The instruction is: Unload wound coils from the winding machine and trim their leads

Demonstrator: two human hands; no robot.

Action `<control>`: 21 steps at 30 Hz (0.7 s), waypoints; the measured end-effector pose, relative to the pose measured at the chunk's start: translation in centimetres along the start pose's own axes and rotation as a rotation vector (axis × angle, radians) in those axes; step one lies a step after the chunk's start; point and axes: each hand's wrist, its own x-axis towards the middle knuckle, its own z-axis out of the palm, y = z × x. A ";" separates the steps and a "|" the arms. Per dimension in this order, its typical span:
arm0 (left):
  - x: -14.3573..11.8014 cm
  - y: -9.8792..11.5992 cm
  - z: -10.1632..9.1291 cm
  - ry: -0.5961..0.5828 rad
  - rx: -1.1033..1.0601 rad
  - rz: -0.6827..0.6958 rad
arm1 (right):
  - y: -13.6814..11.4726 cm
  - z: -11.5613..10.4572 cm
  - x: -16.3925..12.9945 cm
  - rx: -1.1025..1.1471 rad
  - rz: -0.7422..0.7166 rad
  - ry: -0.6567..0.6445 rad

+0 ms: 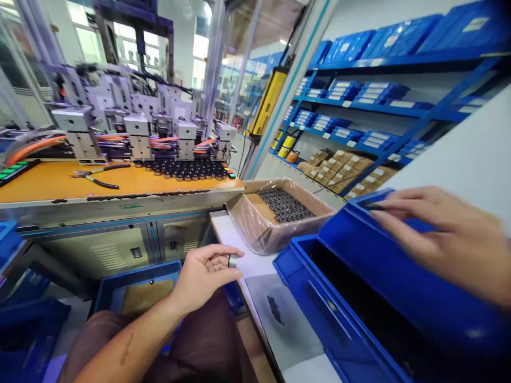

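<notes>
My left hand (209, 271) is above the white side table's near edge, its fingers curled round a small silver cylindrical part (232, 260) with a dark rim. To the right, my right hand (443, 229) is raised over the blue bins and slightly blurred. Its thumb and fingertips pinch a small dark piece (374, 206), whose kind I cannot make out. Below it lies an open blue bin (331, 314) with a dark interior. Farther back, a plastic-lined cardboard box (275, 234) holds many small dark parts (285, 205).
On the orange bench (51, 183) lie yellow-handled pliers (101, 175) and rows of black round parts (187, 169), in front of a machine fixture (139, 135). A grey sheet (295, 319) covers part of the side table. Blue shelving (367, 105) stands behind; another blue bin (106, 290) sits low left.
</notes>
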 end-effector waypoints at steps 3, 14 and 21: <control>0.2 0.1 1.0 -0.011 0.045 0.006 | -4.4 3.6 -2.4 0.274 -0.070 -0.090; 1.7 -1.9 4.8 -0.100 0.169 0.064 | -8.9 8.2 -7.5 0.542 -0.084 0.005; 1.9 -1.8 5.4 -0.075 0.285 0.128 | -8.3 7.8 -7.4 0.519 -0.094 0.041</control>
